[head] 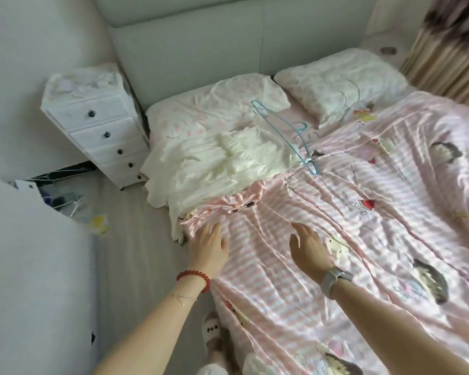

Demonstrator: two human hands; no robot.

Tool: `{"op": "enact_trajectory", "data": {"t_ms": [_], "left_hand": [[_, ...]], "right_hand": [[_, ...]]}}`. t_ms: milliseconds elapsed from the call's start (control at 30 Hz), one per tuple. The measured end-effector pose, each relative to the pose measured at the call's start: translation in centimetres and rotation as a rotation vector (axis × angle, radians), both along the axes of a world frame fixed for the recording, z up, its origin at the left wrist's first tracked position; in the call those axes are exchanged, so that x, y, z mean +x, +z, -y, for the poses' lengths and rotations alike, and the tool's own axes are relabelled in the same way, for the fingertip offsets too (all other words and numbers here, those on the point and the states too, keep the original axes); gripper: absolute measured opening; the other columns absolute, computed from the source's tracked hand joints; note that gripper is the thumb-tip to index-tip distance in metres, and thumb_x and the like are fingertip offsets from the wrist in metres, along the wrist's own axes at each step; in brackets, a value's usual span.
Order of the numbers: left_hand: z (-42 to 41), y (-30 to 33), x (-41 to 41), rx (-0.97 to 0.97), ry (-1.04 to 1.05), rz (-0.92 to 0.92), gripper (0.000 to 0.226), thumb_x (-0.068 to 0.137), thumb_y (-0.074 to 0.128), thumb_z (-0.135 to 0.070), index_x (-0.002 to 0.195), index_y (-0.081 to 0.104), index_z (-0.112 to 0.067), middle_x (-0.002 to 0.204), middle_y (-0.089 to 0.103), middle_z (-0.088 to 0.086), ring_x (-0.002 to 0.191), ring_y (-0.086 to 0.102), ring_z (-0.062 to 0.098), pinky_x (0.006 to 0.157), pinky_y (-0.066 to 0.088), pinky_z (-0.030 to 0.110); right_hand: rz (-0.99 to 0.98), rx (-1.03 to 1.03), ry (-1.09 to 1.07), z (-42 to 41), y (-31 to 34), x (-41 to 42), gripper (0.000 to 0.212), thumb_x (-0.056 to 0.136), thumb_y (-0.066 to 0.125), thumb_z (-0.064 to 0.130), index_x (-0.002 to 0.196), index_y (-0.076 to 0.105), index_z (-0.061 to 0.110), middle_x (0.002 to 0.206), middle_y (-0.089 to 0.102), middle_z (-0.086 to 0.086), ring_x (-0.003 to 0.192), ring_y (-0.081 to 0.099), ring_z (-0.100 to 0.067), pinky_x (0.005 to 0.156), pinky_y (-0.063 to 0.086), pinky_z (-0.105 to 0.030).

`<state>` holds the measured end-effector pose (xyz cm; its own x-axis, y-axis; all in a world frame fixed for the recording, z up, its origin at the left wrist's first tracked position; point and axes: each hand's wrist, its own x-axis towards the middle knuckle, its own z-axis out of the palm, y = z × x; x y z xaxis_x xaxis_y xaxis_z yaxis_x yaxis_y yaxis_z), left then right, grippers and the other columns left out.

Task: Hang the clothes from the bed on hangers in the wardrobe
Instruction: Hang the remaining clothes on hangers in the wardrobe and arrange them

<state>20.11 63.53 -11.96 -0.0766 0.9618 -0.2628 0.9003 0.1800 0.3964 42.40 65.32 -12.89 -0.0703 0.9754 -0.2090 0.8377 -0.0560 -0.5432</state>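
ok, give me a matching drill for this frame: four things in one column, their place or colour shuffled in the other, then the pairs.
Things:
1. cream garment
2. blue hangers
3. white drawer unit
4. red bead bracelet

Place or colour:
A. on the left wrist
B. on the floor beside the bed, near the headboard
C. spread on the bed's left side, below a pillow
D. lying on the bed between the garment and the right pillow

Pairs: 1-C, 2-D, 3-B, 4-A

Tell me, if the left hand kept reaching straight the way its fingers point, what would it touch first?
Probably the crumpled pink garment just beyond the left hand, with the white garment behind it; depth is hard to judge.
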Motion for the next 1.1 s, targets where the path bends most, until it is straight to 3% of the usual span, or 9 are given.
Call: {"op": "enact_trajectory", "data": {"t_ms": [200, 367, 600, 733, 767, 833, 967, 1033, 1100], "left_hand": [[-13.7, -2.4, 2.1, -0.022, -0.053, 0.016, 0.046, 0.096, 0.039, -0.023, 0.141, 0.031, -0.015, 0.146, 0.031, 0.006, 0.133, 0.030, 0.024, 0.103, 0.033, 0.036], [-25.9, -7.8, 3.5, -0.006, -0.043, 0.009, 0.052, 0.095, 0.042, -0.028, 0.143, 0.026, -0.016, 0.150, 0.023, 0.008, 0.136, 0.023, 0.027, 0.103, 0.032, 0.040], [-37.5, -20.4, 4.3, -0.133, -0.120, -0.119, 0.087, 0.078, 0.038, -0.075, 0.142, -0.012, -0.044, 0.153, -0.024, -0.003, 0.141, -0.017, 0.029, 0.110, 0.004, 0.056], [-38.3, -27.6, 5.5, -0.233, -0.215, -0.116, 0.098, 0.054, 0.016, -0.093, 0.119, -0.044, -0.051, 0.139, -0.043, -0.007, 0.138, -0.027, 0.030, 0.108, -0.005, 0.062], [-38.1, -29.2, 5.5, -0.214, -0.217, -0.128, 0.095, 0.052, 0.010, -0.094, 0.115, -0.048, -0.052, 0.137, -0.043, -0.008, 0.137, -0.027, 0.030, 0.107, -0.006, 0.062], [-38.0, -31.0, 5.6, -0.176, -0.182, -0.121, 0.090, 0.050, 0.001, -0.094, 0.113, -0.049, -0.052, 0.142, -0.038, -0.008, 0.138, -0.026, 0.029, 0.107, -0.009, 0.061], [-38.1, -31.1, 5.3, -0.152, -0.201, -0.106, 0.098, 0.043, -0.003, -0.094, 0.125, -0.037, -0.051, 0.155, -0.013, -0.005, 0.142, -0.013, 0.024, 0.110, -0.007, 0.055], [-38.1, -30.0, 4.8, -0.053, -0.174, -0.030, 0.098, 0.060, 0.011, -0.080, 0.147, 0.009, -0.033, 0.154, 0.019, -0.003, 0.140, 0.015, 0.025, 0.111, 0.009, 0.052], [-38.5, -28.8, 3.8, 0.085, -0.088, 0.137, 0.072, 0.078, 0.029, -0.059, 0.122, 0.058, -0.011, 0.128, 0.057, 0.006, 0.119, 0.049, 0.031, 0.096, 0.036, 0.045]], "right_hand": [[-0.069, -0.024, -0.219, -11.4, -1.7, 3.4, 0.036, 0.095, 0.039, 0.010, 0.130, 0.045, 0.003, 0.134, 0.047, -0.019, 0.124, 0.042, -0.032, 0.100, 0.032, -0.035], [-0.039, -0.090, -0.341, -23.3, -7.6, 6.1, 0.037, 0.096, 0.037, 0.013, 0.131, 0.045, 0.005, 0.135, 0.047, -0.017, 0.123, 0.044, -0.030, 0.099, 0.036, -0.037], [0.015, -0.146, -0.404, -36.7, -17.7, 9.4, 0.045, 0.096, 0.039, 0.023, 0.135, 0.036, 0.002, 0.134, 0.044, -0.023, 0.124, 0.039, -0.035, 0.100, 0.030, -0.038], [-0.131, -0.167, -0.503, -42.0, -21.7, 10.3, 0.098, 0.067, 0.040, 0.079, 0.135, 0.032, 0.008, 0.127, 0.048, -0.022, 0.121, 0.042, -0.039, 0.102, 0.032, -0.051], [-0.135, -0.206, -0.508, -42.7, -23.1, 10.1, 0.102, 0.067, 0.041, 0.081, 0.139, 0.026, 0.011, 0.136, 0.042, -0.020, 0.128, 0.034, -0.038, 0.107, 0.025, -0.052], [-0.047, -0.229, -0.503, -43.2, -25.3, 9.7, 0.086, 0.083, 0.046, 0.063, 0.146, 0.011, 0.017, 0.150, 0.020, -0.012, 0.139, 0.012, -0.032, 0.112, 0.011, -0.048], [0.047, -0.176, -0.578, -43.5, -26.6, 9.3, 0.079, 0.083, 0.056, 0.051, 0.143, 0.020, 0.015, 0.145, 0.022, -0.017, 0.135, 0.014, -0.032, 0.110, 0.014, -0.045], [0.077, -0.168, -0.591, -43.5, -25.6, 9.2, 0.080, 0.080, 0.062, 0.049, 0.139, 0.026, 0.010, 0.139, 0.028, -0.020, 0.131, 0.020, -0.033, 0.107, 0.015, -0.039], [0.087, -0.122, -0.603, -43.5, -24.3, 9.3, 0.081, 0.075, 0.067, 0.048, 0.135, 0.031, 0.008, 0.134, 0.032, -0.021, 0.127, 0.024, -0.033, 0.106, 0.017, -0.038]]}}
